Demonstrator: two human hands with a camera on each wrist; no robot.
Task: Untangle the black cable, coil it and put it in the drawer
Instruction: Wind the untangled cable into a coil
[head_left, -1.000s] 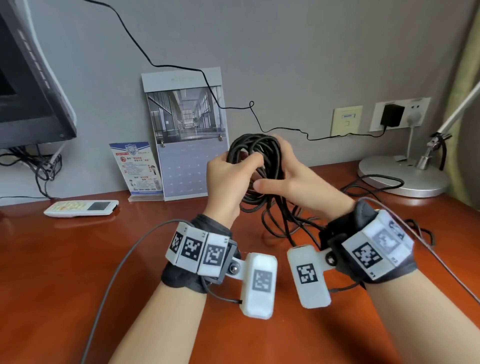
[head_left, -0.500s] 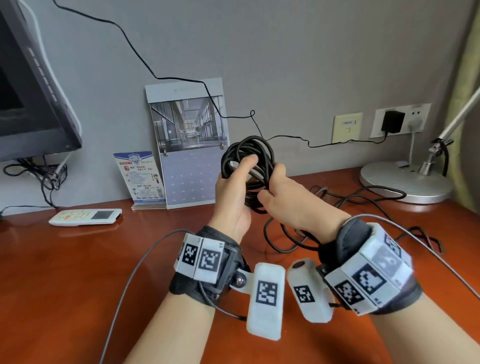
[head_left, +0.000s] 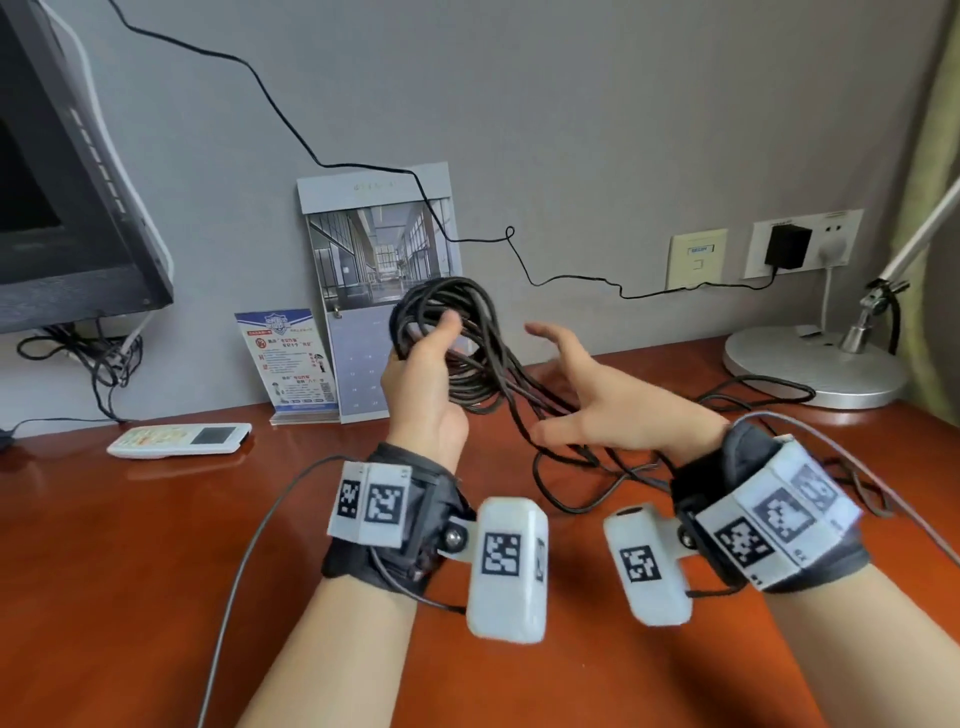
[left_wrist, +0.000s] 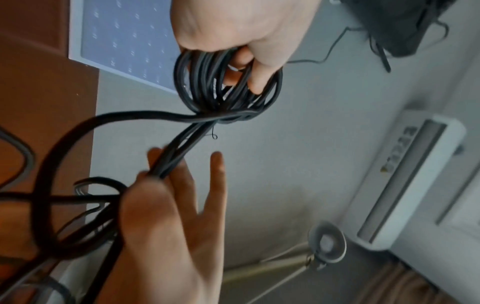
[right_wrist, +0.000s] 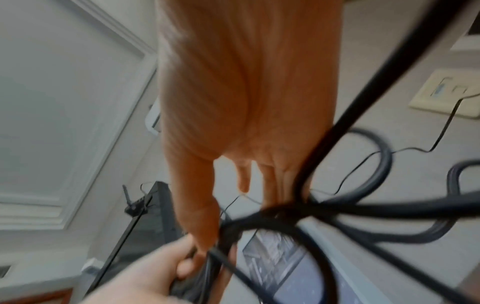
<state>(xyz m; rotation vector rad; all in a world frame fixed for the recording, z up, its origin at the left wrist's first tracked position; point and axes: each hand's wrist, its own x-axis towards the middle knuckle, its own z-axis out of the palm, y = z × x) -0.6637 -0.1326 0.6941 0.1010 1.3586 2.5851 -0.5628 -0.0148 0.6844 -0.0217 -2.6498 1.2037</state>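
Observation:
The black cable (head_left: 470, 395) is partly wound into a coil held up above the desk (head_left: 130, 571). My left hand (head_left: 426, 374) grips that coil, fingers curled through the loops (left_wrist: 197, 86). My right hand (head_left: 576, 395) is just right of the coil, fingers straight and spread. Several strands run from the coil along its palm (left_wrist: 168, 226) and down to loose tangled loops on the desk (head_left: 571, 499). In the right wrist view the strands (right_wrist: 363, 209) cross blurred in front of the right hand (right_wrist: 233, 92), with the left hand (right_wrist: 145, 281) below. No drawer is in view.
A lamp base (head_left: 810, 369) stands at the back right. A white remote (head_left: 179, 440), a leaflet stand (head_left: 288, 364) and a calendar (head_left: 379, 260) line the wall. A monitor (head_left: 62, 208) is at the left. A black adapter (head_left: 787, 247) is plugged into the wall socket.
My right hand has let go of the coil, opened and drawn away to the right. The left hand keeps its grip on the coil.

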